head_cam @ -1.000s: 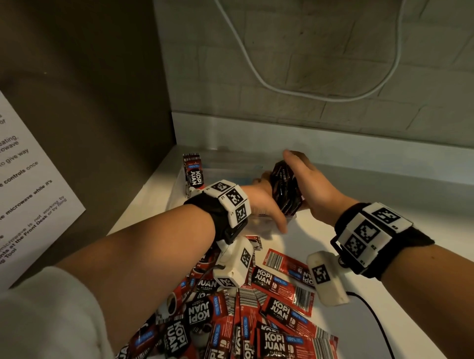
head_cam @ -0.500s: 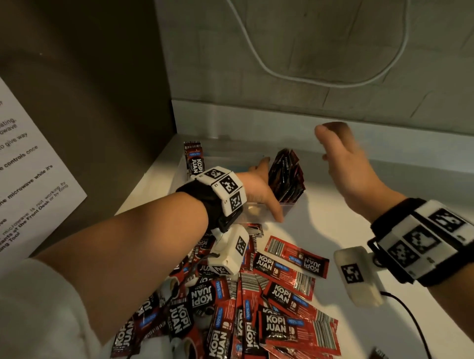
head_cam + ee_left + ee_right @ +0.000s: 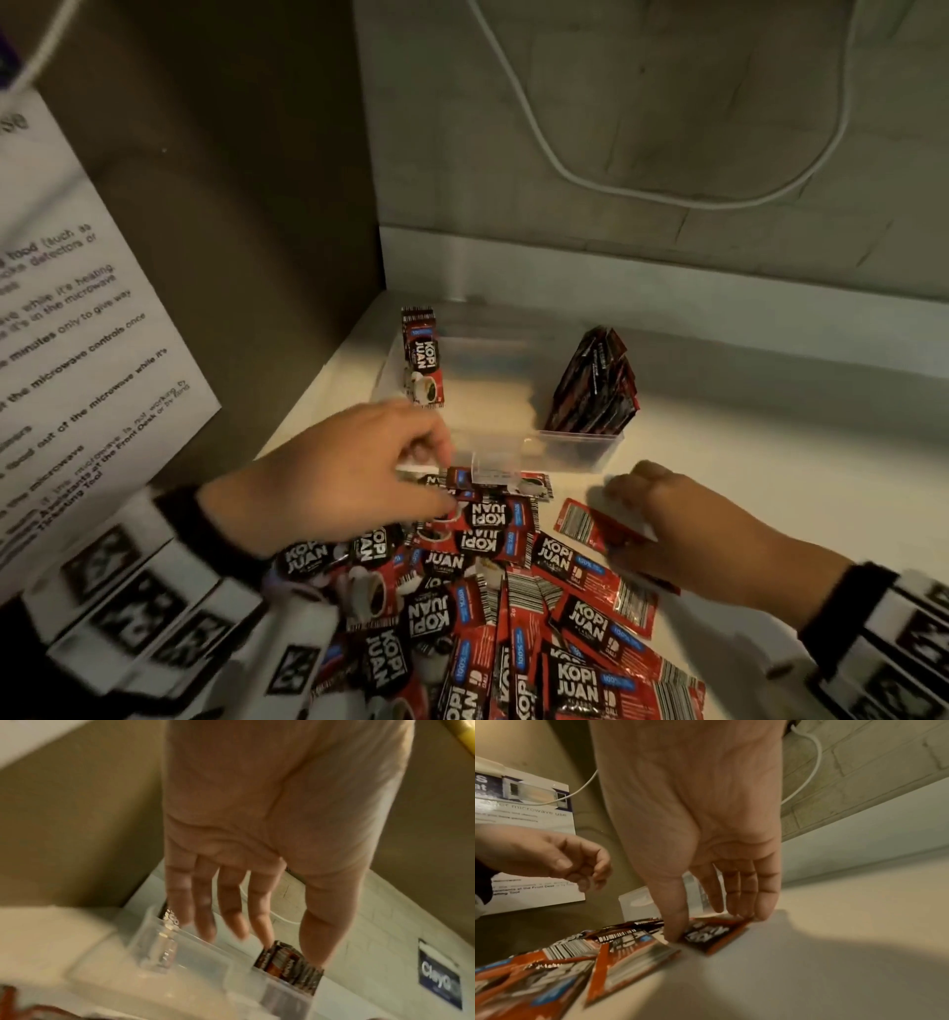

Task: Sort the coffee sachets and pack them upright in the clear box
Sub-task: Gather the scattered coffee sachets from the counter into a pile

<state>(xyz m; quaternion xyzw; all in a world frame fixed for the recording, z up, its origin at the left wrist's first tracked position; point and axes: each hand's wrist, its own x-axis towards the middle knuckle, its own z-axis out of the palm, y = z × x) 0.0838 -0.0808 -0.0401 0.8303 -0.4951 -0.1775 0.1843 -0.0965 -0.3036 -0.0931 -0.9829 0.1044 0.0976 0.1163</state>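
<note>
A clear box stands on the white counter by the back corner. A few Kopi Juan sachets stand upright at its left end. A dark bundle of sachets leans at its right end, also seen in the left wrist view. A pile of red and black sachets lies in front. My left hand hovers at the box's near wall, fingers relaxed and empty. My right hand rests thumb and straight fingertips on opposite edges of one flat red sachet right of the pile.
A printed microwave notice hangs on the brown left wall. A white cable loops over the brick back wall. Bare counter stretches to the right of the box and pile.
My right hand let go of the bundle in the box, lifted, then came down onto a loose sachet. My left hand pulled back from the bundle to the box's near side.
</note>
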